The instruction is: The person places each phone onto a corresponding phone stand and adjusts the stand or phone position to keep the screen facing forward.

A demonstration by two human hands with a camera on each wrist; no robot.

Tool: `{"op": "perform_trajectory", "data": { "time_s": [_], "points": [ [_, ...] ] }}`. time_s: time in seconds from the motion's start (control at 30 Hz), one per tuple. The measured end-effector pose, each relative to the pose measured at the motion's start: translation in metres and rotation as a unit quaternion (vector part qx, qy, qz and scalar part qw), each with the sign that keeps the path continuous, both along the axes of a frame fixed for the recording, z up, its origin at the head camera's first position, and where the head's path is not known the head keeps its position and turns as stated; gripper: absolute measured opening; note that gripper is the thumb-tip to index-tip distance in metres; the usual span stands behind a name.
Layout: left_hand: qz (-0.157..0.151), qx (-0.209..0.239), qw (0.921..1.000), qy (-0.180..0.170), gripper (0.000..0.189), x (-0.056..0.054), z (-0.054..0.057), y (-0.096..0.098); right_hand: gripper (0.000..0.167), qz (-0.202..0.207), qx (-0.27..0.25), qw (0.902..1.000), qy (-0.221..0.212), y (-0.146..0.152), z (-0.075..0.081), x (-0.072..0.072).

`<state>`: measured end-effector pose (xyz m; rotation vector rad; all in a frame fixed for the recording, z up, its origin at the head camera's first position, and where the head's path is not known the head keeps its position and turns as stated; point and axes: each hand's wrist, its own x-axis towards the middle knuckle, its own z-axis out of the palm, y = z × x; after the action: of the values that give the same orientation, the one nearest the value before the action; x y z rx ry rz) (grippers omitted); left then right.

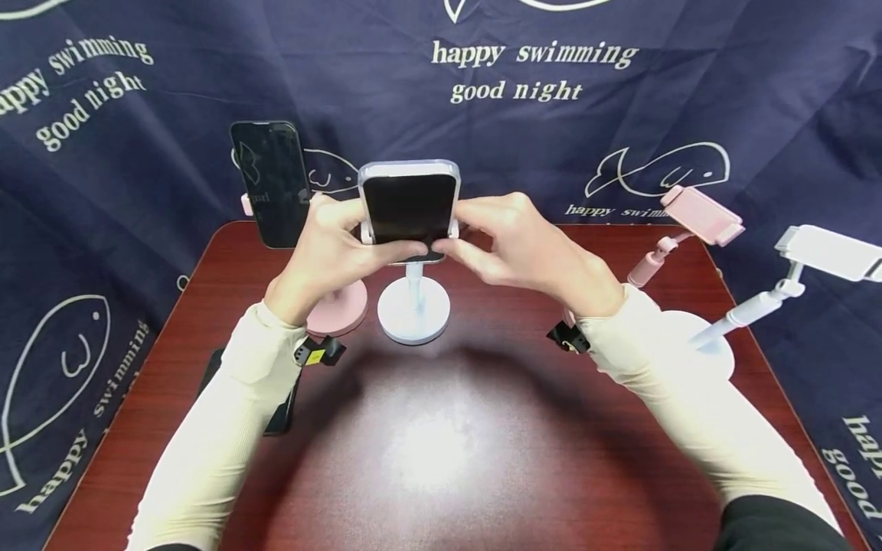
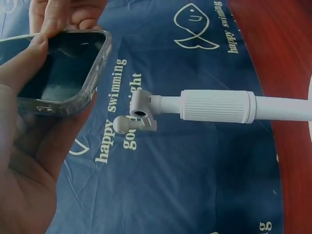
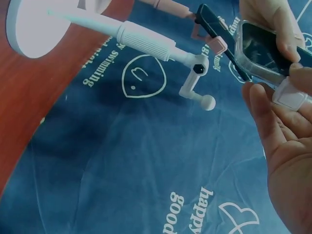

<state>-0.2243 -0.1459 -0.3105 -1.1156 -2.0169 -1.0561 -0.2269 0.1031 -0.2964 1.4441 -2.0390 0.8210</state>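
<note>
A smartphone [image 1: 411, 205] in a clear case is held between both hands at the middle of the head view, its dark screen facing me. My left hand [image 1: 329, 249] grips its left side, with the thumb across the lower screen. Opposite, my right hand [image 1: 520, 239] grips the other side, thumb tip close to the left one. A white clamp [image 3: 289, 93] hugs the phone's edge by the right fingers. Below stands a white phone stand [image 1: 413, 312]; in the wrist views its ribbed pole [image 2: 214, 106] ends in a bare ball joint [image 3: 207, 102], apart from the phone.
At back left, a pink stand [image 1: 339, 310] carries another phone [image 1: 272, 184]. A dark phone [image 1: 281, 417] lies partly under the left forearm. On the right stand a pink holder [image 1: 703, 214] and a white holder [image 1: 830, 252]. A blue printed cloth [image 1: 530, 145] hangs behind the reddish table [image 1: 537, 459].
</note>
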Motion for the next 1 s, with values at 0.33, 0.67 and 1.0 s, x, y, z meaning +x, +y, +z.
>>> {"op": "perform_trajectory", "data": {
  "time_s": [0.33, 0.67, 1.0],
  "points": [
    [-0.050, 0.155, 0.9568, -0.241, 0.034, 0.004, 0.010, -0.007, 0.010, -0.058, -0.083, 0.9775, -0.185, 0.003, 0.002, -0.011],
    [-0.046, 0.160, 0.9032, -0.396, 0.052, -0.015, -0.011, -0.008, 0.024, -0.012, -0.185, 0.8708, -0.455, 0.012, 0.002, -0.030],
    [-0.060, 0.120, 0.8416, -0.523, 0.047, -0.029, -0.022, 0.005, 0.020, 0.049, -0.305, 0.7160, -0.626, 0.004, 0.008, -0.052]
  ]
}}
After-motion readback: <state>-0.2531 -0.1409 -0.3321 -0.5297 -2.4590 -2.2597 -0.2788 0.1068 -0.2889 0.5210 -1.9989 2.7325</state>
